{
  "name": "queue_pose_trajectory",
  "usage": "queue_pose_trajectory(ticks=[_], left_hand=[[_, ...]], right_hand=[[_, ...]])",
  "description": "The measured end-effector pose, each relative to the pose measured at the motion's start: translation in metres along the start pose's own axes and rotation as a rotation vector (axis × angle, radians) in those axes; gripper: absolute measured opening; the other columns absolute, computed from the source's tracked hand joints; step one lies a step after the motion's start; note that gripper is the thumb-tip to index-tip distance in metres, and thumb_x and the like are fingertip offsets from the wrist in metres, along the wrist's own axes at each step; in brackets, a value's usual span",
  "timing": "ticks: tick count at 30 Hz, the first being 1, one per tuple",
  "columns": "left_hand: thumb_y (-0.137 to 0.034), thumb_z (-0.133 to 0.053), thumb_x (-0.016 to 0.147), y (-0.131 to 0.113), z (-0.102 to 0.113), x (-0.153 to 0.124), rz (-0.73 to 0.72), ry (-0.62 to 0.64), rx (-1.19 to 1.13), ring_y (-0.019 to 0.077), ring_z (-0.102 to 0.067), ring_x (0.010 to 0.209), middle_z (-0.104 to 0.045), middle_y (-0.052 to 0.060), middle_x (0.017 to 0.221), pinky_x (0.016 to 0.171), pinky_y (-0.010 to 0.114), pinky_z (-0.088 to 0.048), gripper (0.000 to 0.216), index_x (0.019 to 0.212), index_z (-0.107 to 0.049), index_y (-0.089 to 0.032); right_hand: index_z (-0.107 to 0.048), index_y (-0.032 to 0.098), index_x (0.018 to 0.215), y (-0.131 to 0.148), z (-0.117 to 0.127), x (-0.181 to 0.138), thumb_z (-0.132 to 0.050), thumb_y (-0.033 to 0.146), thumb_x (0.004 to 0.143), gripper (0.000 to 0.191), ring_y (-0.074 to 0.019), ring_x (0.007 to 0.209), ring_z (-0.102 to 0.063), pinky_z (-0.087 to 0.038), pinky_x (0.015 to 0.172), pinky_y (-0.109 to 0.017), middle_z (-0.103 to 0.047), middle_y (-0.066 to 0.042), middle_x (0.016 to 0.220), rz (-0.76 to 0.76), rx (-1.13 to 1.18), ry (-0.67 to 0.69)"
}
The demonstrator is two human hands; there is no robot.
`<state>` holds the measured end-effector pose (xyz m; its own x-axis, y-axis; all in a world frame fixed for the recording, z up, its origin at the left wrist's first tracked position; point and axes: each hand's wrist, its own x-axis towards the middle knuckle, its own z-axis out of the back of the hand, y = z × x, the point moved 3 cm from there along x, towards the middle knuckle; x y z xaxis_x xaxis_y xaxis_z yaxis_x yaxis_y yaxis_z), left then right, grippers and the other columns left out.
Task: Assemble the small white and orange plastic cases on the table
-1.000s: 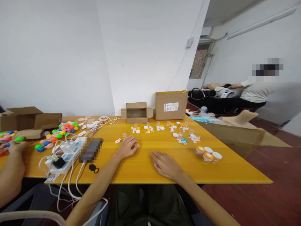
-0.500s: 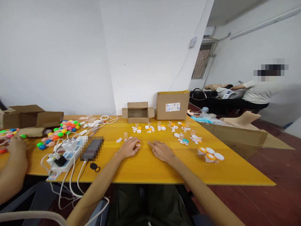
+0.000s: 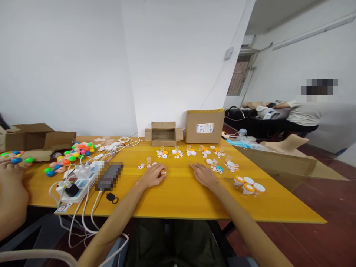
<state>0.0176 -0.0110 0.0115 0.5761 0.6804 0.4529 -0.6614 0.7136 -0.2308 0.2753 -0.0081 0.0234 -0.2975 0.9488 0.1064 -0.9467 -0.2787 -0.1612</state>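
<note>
My left hand (image 3: 152, 175) rests on the table, its thumb and fingers curled round a small orange-and-white round piece (image 3: 163, 172). Just beyond it lie white wheel-like pieces (image 3: 141, 166) and a small clear cup (image 3: 149, 161). My right hand (image 3: 205, 175) is held low over the table with fingers extended, and nothing shows in it. To its right are a teal ring (image 3: 218, 169) and a group of white and orange parts (image 3: 231, 165). Several clear containers with orange and white lids (image 3: 249, 185) stand close together farther right.
An open cardboard box (image 3: 164, 138) and a taller closed carton (image 3: 205, 126) stand at the back. Left lie a power strip (image 3: 83, 182) with cables, a phone (image 3: 109, 176) and colourful balls (image 3: 72, 154). A co-worker's arm (image 3: 12, 196) reaches in at far left; another person sits at right.
My right hand has moved right, away from my left hand, towards the teal ring. The left hand stays in place around the round piece. The co-worker's arm at far left has shifted.
</note>
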Motion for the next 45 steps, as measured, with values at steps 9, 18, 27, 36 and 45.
queue_pose_trajectory(ticks=[9, 18, 27, 36, 45], left_hand=[[-0.022, -0.051, 0.091, -0.001, 0.001, 0.001, 0.015, 0.016, 0.007, 0.0233, -0.061, 0.1, -0.066, 0.006, 0.103, 0.092, 0.037, -0.049, 0.018, 0.108, -0.058, -0.024], [-0.021, -0.052, 0.09, -0.002, 0.001, 0.001, 0.021, 0.011, 0.007, 0.0232, -0.061, 0.098, -0.066, 0.006, 0.101, 0.092, 0.037, -0.049, 0.019, 0.108, -0.058, -0.025], [-0.021, -0.052, 0.09, -0.001, 0.0, 0.001, 0.012, 0.0, -0.01, 0.0235, -0.061, 0.099, -0.066, 0.006, 0.103, 0.091, 0.037, -0.049, 0.019, 0.108, -0.059, -0.024], [-0.023, -0.053, 0.091, -0.001, -0.001, 0.001, 0.009, 0.0, -0.006, 0.0237, -0.061, 0.099, -0.065, 0.007, 0.103, 0.092, 0.038, -0.049, 0.018, 0.108, -0.059, -0.023], [-0.023, -0.052, 0.091, -0.002, -0.002, 0.002, 0.018, 0.018, -0.008, 0.0236, -0.061, 0.099, -0.066, 0.007, 0.103, 0.092, 0.037, -0.049, 0.019, 0.109, -0.059, -0.024]], right_hand=[[-0.061, 0.019, 0.131, -0.023, -0.022, -0.028, -0.041, 0.012, 0.094, 0.042, -0.0209, 0.1, -0.069, -0.053, 0.075, -0.025, -0.071, -0.013, 0.113, -0.035, -0.061, -0.12], [-0.063, 0.018, 0.127, -0.024, -0.04, -0.072, -0.04, 0.012, 0.091, 0.043, -0.0224, 0.104, -0.068, -0.054, 0.082, -0.028, -0.071, -0.013, 0.116, 0.037, -0.01, -0.173], [-0.06, 0.019, 0.135, 0.015, -0.037, -0.083, -0.04, 0.012, 0.088, 0.051, -0.0232, 0.112, -0.065, -0.055, 0.09, -0.033, -0.07, -0.013, 0.121, 0.203, 0.125, -0.187], [-0.054, 0.019, 0.141, 0.06, -0.005, -0.053, -0.04, 0.014, 0.093, 0.05, -0.0227, 0.117, -0.061, -0.049, 0.094, -0.032, -0.066, -0.015, 0.128, 0.307, 0.184, -0.107], [-0.053, 0.027, 0.143, 0.062, 0.013, -0.007, -0.039, 0.011, 0.093, 0.054, -0.0229, 0.115, -0.064, -0.05, 0.091, -0.032, -0.065, -0.012, 0.131, 0.258, 0.117, 0.022]])
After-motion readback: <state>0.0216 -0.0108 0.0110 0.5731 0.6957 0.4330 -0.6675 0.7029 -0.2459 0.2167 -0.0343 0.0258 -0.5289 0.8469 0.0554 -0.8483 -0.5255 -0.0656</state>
